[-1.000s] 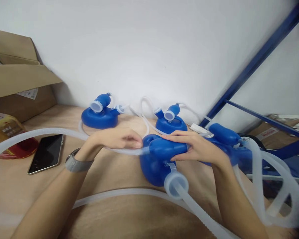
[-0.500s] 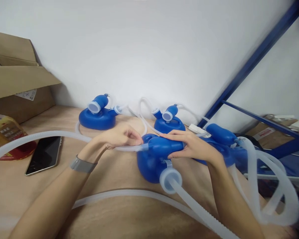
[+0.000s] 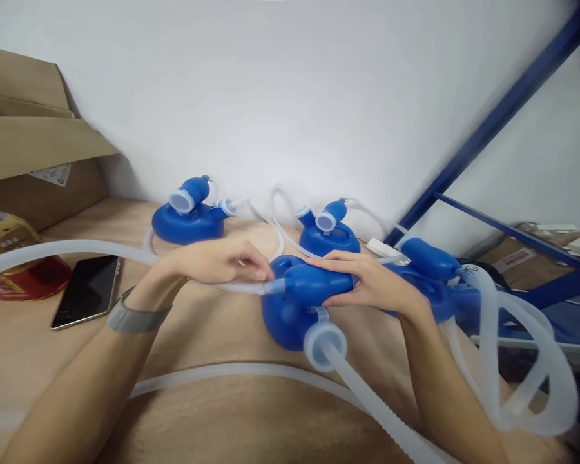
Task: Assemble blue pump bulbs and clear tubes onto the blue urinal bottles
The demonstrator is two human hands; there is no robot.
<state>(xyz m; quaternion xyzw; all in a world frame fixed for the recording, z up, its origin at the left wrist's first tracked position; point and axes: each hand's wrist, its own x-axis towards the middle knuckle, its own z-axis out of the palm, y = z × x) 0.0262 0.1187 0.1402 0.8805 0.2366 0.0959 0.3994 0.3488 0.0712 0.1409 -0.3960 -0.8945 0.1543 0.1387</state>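
In the middle of the table lies a blue plastic urinal bottle (image 3: 280, 325) with a clear-rimmed spout (image 3: 325, 347). A blue bulb-shaped cup (image 3: 309, 283) rests across its top, joined at its narrow left end to a translucent corrugated hose (image 3: 244, 287). My right hand (image 3: 362, 280) is wrapped round the wide end of this cup. At the hose joint, the thumb and fingers of my left hand (image 3: 236, 264) are pinched together. What sits between these fingertips is too small to make out. A second hose (image 3: 372, 386) runs from the spout toward the lower right.
Similar blue bottles stand at the back left (image 3: 188, 225), back centre (image 3: 326, 241) and right (image 3: 415, 287); wire shows at their cup ends. Coiled hose (image 3: 488, 348) hangs at right. A phone (image 3: 84, 293), an oil jug (image 3: 24, 270) and a cardboard box (image 3: 67, 193) occupy the left.
My left hand and wrist have shifted slightly left and up, with the fingertips still at the hose joint. My right hand keeps its hold on the cup; the bottle sits marginally further left.
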